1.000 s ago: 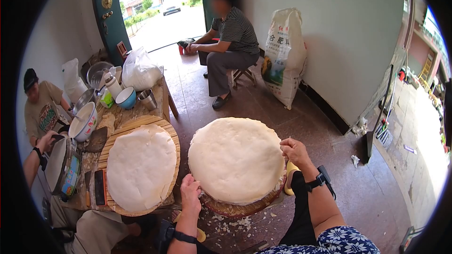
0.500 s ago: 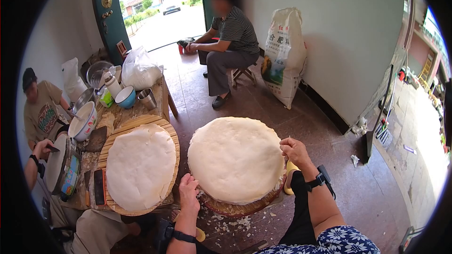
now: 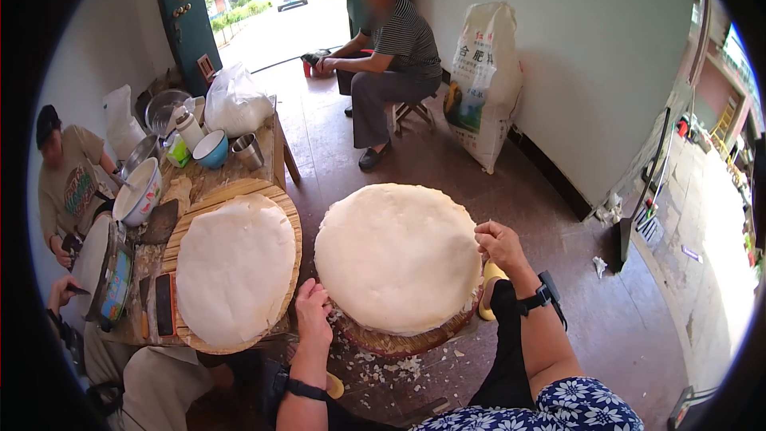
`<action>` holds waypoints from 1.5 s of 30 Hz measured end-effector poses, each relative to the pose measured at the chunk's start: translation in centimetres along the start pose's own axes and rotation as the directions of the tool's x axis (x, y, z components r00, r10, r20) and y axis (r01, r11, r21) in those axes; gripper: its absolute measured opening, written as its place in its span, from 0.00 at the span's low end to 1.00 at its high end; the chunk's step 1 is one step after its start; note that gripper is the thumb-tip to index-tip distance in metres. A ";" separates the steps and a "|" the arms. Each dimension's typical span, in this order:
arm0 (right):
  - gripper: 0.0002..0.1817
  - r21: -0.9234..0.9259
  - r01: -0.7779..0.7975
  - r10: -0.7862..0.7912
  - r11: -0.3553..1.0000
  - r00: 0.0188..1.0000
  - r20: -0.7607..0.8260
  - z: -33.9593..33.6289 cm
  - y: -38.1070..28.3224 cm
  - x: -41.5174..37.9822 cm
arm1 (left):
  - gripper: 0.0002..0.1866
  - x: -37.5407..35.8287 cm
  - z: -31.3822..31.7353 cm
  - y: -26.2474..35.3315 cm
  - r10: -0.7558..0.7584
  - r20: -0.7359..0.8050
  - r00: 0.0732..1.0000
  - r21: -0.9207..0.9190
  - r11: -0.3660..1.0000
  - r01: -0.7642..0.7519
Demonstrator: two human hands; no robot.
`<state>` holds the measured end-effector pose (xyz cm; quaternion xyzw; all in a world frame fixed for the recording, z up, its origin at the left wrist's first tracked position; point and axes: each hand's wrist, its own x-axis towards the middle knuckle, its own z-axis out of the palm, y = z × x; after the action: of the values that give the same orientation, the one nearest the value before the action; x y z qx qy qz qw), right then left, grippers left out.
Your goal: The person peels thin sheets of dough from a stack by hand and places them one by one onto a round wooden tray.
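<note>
A round stack of thin, pale flatbread sheets (image 3: 395, 259) lies in front of me on a round woven board (image 3: 399, 342). At its right edge is my right hand (image 3: 501, 246), thumb and fingers pinched together; whatever is between the fingertips is too small to make out. My left hand (image 3: 313, 311) is by the lower left edge, its fingers curled together, and I cannot see what they hold. Left of it, more flatbread (image 3: 235, 271) lies on a round slatted board (image 3: 286, 201) on the low table. Pale flakes (image 3: 391, 369) are scattered on the floor below the stack.
On the wooden table (image 3: 267, 140) are a blue bowl (image 3: 211, 150), a metal cup (image 3: 248, 152) and a floral basin (image 3: 142, 195). A co-worker's hand (image 3: 62, 291) holds a dark scraper by a round griddle (image 3: 100, 271). One person (image 3: 403, 40) sits near the doorway beside a large sack (image 3: 483, 84).
The view has shifted slightly. A co-worker's hand with the dark scraper has moved down and left from the griddle. My hands remain at the stack's left and right edges.
</note>
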<state>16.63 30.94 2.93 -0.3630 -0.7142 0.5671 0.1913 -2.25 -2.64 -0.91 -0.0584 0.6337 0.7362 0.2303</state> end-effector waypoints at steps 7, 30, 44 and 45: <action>0.09 -0.041 0.053 -0.053 0.998 0.999 -0.004 0.0 0.6 0.4 | 0.29 -0.1 -0.2 0.6 0.018 0.011 1.000 -0.120 0.993 -0.016; 0.11 -0.274 -0.057 0.068 0.960 0.997 0.031 -0.7 1.1 0.3 | 0.26 0.1 0.2 0.2 -0.031 -0.020 0.999 0.085 0.996 0.033; 0.11 -0.144 -0.129 0.134 0.981 0.991 0.030 -0.7 1.9 0.9 | 0.23 -0.8 0.7 1.2 -0.011 -0.001 1.000 0.040 0.999 0.011; 0.11 -0.105 -0.127 0.131 0.986 0.991 0.025 -0.7 2.0 0.9 | 0.23 -0.7 0.7 1.2 -0.010 -0.004 1.000 0.039 0.999 0.010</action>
<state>17.13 32.24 1.13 -0.4087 -0.7205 0.5464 0.1237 -1.93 -2.26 0.55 -0.0583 0.6481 0.7224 0.2340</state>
